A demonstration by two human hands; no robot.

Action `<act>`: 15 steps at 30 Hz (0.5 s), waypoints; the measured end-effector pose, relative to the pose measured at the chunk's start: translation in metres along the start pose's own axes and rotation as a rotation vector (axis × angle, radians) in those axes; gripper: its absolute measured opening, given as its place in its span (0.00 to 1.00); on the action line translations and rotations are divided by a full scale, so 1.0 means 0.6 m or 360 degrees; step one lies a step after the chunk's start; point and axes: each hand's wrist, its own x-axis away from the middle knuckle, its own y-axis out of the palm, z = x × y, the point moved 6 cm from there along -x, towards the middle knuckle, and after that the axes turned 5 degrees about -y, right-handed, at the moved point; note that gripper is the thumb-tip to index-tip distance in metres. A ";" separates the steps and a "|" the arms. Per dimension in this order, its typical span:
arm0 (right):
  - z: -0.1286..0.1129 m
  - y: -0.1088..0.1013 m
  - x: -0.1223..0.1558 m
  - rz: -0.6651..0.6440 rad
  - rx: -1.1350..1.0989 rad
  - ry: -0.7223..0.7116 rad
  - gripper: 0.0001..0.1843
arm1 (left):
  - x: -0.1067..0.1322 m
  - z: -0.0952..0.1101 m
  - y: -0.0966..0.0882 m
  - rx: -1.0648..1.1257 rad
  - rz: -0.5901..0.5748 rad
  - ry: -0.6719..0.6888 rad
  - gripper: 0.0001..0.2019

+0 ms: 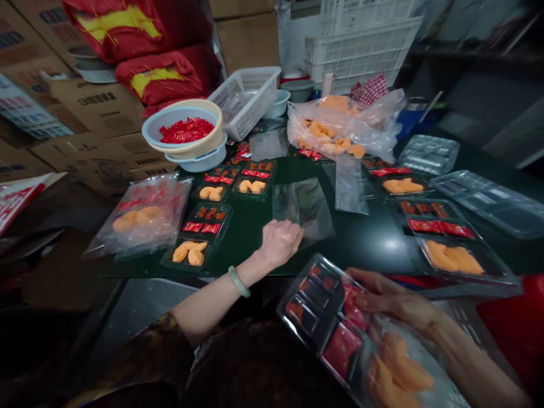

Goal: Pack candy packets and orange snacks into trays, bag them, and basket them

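My left hand (280,243), with a pale green bangle at the wrist, is closed at the near edge of a clear plastic bag (317,212). Its curled fingers meet the bag's corner; the fingertips are hidden. Low on the right, my right hand (391,300) grips a clear compartment tray (318,300) by its side, tilted over the table's front edge. Inside the tray are dark reddish pieces, red packets (342,348) and orange-yellow food pieces (402,362). Clear film shows around the tray's lower part.
Filled trays stand left (198,235) and right (453,238) on the dark green table. Bagged trays (144,215) lie far left. Behind are a basin of red packets (187,130), a white basket (246,102) and a bag of orange-yellow pieces (340,130). Empty trays (493,198) lie right.
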 end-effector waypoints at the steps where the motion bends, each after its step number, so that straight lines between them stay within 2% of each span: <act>1: 0.003 0.006 -0.006 -0.0061 0.0009 0.0008 0.18 | -0.004 0.005 -0.002 0.0042 -0.0003 0.0001 0.14; 4: 0.004 0.006 -0.014 -0.0059 0.0036 0.0001 0.18 | -0.012 0.008 -0.002 0.0242 -0.0068 -0.0037 0.12; 6: -0.002 0.003 -0.012 -0.0026 0.0033 -0.0041 0.18 | -0.019 -0.004 -0.001 0.0561 -0.0085 -0.0224 0.11; 9: -0.015 0.005 -0.008 -0.0005 0.0000 -0.0099 0.18 | -0.026 -0.039 0.009 0.1500 0.0014 -0.0900 0.07; 11: -0.024 0.013 -0.012 0.0000 -0.0050 -0.0140 0.19 | -0.025 -0.049 0.024 0.2222 0.0142 -0.1361 0.08; 13: -0.034 0.023 -0.023 0.0009 -0.0137 -0.0219 0.20 | -0.025 -0.042 0.033 0.2759 0.0264 -0.1615 0.15; 15: -0.040 0.035 -0.039 -0.0021 -0.0228 -0.0277 0.19 | -0.025 -0.030 0.036 0.3030 0.0310 -0.1692 0.20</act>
